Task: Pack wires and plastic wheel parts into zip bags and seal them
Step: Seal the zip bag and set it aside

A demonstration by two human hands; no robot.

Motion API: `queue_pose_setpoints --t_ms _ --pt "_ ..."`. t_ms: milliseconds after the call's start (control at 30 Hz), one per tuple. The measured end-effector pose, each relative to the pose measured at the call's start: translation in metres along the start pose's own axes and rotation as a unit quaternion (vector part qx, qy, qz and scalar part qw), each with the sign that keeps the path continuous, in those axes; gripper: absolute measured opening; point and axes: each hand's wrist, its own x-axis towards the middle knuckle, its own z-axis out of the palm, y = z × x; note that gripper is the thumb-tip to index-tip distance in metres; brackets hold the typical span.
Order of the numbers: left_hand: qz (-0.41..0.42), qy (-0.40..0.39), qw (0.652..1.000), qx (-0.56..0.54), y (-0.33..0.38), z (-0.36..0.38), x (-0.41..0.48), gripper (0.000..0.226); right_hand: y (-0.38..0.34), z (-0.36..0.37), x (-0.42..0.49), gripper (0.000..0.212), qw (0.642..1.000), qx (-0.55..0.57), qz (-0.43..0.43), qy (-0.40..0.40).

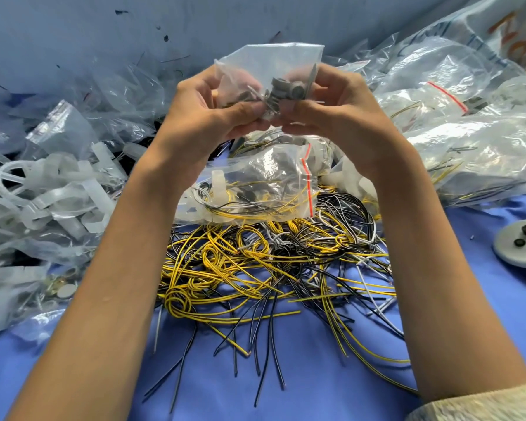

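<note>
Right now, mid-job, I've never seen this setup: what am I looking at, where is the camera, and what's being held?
No machine here: the grip is a person's two bare hands, seen from one camera worn on the head, looking down. The left hand and right hand pinch a clear zip bag holding grey plastic wheel parts. Below, on the blue surface, lies a tangle of yellow, black and grey wires, with a filled zip bag on its far edge. Piles of clear bags lie around.
</note>
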Motion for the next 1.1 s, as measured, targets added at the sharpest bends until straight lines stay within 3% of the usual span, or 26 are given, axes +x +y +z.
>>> queue_pose_setpoints --t_ms 67,567,900,1100 --pt "0.000 -0.003 1.000 0.000 0.0005 -0.0003 0.0000 0.023 -0.0005 -0.0007 0.0001 0.018 1.000 0.007 -0.013 0.007" --pt "-0.046 -0.020 0.998 0.023 -0.0008 -0.0056 0.0010 0.003 0.0013 -0.0034 0.0011 0.013 0.999 0.035 -0.005 -0.014" --pt "0.014 -0.029 0.999 0.025 -0.0012 0.0000 -0.0005 0.012 0.0016 -0.0039 0.0018 0.020 0.999 0.048 -0.010 -0.012" --pt "0.010 -0.043 0.998 -0.035 -0.0019 -0.0035 -0.0013 0.026 0.0038 -0.0057 0.0037 0.025 0.997 0.071 -0.027 0.010"
